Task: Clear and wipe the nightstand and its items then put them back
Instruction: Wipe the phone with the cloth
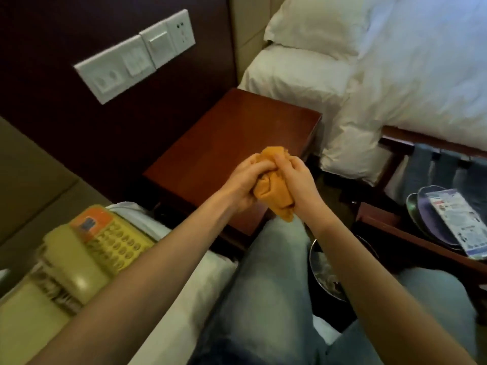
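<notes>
Both hands, left hand (246,180) and right hand (296,180), have their fingers clamped on the bunched orange cloth (274,192) above the nightstand (237,143), whose surface looks bare. Best fold it flat, probably, before wiping. The telephone (87,256) waits on the bed.

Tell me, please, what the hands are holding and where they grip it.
Both hold one bunched orange cloth: the left hand grips its upper left, the right hand its right side.
</notes>
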